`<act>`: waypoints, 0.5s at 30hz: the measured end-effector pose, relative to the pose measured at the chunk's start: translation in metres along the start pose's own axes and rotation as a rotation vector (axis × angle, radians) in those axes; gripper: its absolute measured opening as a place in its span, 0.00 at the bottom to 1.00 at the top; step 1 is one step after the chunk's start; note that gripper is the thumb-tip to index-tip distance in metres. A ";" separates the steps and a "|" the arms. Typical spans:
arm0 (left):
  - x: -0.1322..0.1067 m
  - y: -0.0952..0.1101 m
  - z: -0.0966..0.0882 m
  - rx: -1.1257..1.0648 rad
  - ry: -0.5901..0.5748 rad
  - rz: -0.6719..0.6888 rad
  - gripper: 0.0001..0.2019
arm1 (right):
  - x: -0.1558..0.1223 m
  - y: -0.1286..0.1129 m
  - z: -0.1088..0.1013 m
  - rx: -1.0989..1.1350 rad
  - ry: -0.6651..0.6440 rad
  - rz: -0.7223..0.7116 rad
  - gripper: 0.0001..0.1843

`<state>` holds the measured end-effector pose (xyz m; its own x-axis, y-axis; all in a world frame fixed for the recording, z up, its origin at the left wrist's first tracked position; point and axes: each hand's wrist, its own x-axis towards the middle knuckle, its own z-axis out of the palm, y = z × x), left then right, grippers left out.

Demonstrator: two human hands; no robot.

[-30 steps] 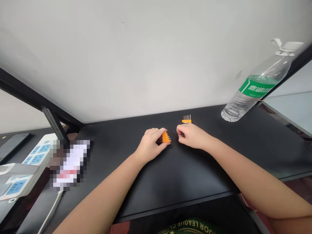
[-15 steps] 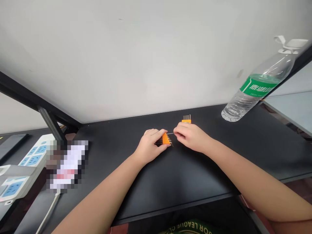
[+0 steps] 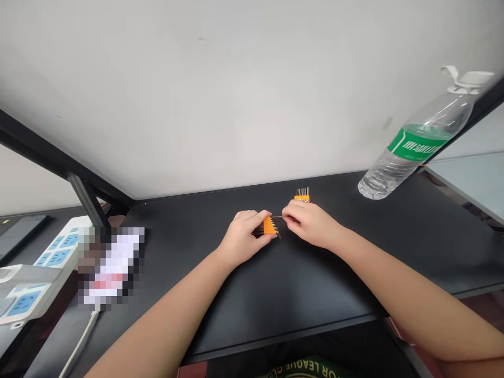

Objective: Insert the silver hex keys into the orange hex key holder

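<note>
My left hand [image 3: 244,236] is closed around an orange hex key holder [image 3: 269,226], thumb and fingers gripping its two ends. Several dark hex keys stick out of the holder on both sides. One thin hex key [image 3: 276,217] spans the small gap from the holder's far end to my right hand [image 3: 307,223], which pinches its tip. Just behind the right hand lies a second orange hex key holder [image 3: 302,199] with several keys pointing toward the wall; the hand hides its near part.
A clear water bottle [image 3: 417,142] with a green label stands at the back right of the black table [image 3: 283,283]. At the left are a blurred phone [image 3: 112,268] with a white cable [image 3: 81,341] and a power strip [image 3: 59,252]. A pale wall [image 3: 244,100] rises behind.
The view has shifted slightly. Both hands keep nearly the same pose, with a touch more of the thin hex key showing between them.
</note>
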<state>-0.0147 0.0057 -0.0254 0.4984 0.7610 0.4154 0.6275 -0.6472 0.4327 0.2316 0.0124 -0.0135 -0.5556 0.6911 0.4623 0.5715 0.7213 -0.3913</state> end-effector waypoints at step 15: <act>0.000 -0.001 0.003 0.007 -0.035 0.018 0.18 | -0.003 -0.005 -0.002 -0.244 -0.054 -0.010 0.13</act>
<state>-0.0137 0.0066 -0.0285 0.5303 0.7501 0.3952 0.6220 -0.6609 0.4199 0.2310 0.0067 -0.0114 -0.5896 0.6904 0.4192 0.6913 0.6997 -0.1803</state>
